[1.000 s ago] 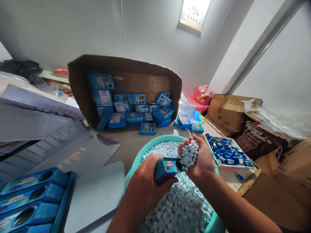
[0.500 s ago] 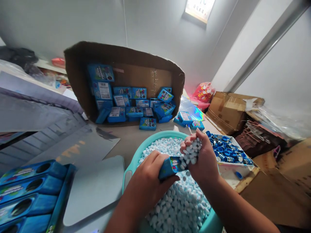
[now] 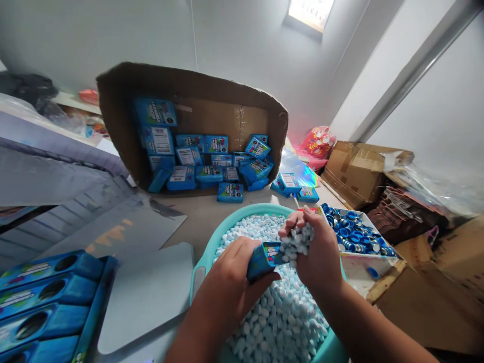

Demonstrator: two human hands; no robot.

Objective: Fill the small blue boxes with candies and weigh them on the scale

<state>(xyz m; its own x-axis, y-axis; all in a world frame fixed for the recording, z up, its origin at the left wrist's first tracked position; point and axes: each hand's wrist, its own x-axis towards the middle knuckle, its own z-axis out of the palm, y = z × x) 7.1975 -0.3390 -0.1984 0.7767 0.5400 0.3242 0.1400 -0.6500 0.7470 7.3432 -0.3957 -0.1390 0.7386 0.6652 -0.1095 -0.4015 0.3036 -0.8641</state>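
Resting between both hands: blue container (image 3: 264, 258) in left hand (image 3: 230, 282), right hand (image 3: 315, 254) at its mouth.

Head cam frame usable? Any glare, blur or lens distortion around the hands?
Head view: heavy wide-angle bending, so the cardboard box and wall edges curve. The bright panel at the top is blown out, and the holographic film glints. The left hand on the blue container and the right hand cupping tablets are sharp and evenly lit.

soft daylight from a glaring overexposed skylight (image 3: 310, 11), mild shadows, strong wide-angle bending at edges.
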